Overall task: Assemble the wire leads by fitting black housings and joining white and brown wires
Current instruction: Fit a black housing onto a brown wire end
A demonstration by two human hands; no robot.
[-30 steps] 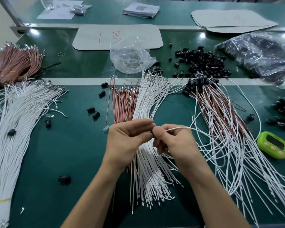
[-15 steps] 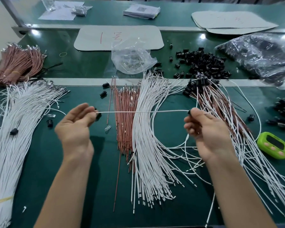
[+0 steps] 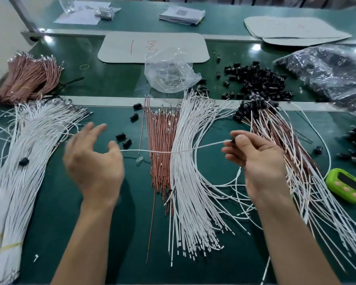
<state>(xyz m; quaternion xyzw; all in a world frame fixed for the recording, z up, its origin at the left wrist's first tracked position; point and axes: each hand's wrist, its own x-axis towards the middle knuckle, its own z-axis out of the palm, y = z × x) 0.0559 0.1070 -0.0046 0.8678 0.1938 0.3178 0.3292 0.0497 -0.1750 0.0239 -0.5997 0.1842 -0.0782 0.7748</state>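
Far left on the tabletop (image 3: 56, 202), a banded white wire bundle (image 3: 29, 161) lies lengthwise as stock, judged as staged within the left arm's reach.

The left hand (image 3: 93, 159) hangs above the tabletop, blurred, with fingers spread wide and gripping nothing. The free end of a single white wire (image 3: 206, 145) reaches its thumb; contact cannot be confirmed.

Loose black housings (image 3: 123, 138) lie just beside this hand.

At centre, brown wires (image 3: 160, 145) and a fan of white wires (image 3: 189, 192) lie side by side with terminal ends pointing away, apparently sorted for picking one at a time.

The single white wire runs nearly level above both piles to the right hand (image 3: 257, 161), which pinches it at the fingertips. A small black housing (image 3: 233, 138) shows at that pinch, judged fitted on the wire end. The wire is thin, white-sheathed and drawn almost straight.

Right of that hand, finished leads (image 3: 286, 161) lie fanned, housings grouped at the far end.
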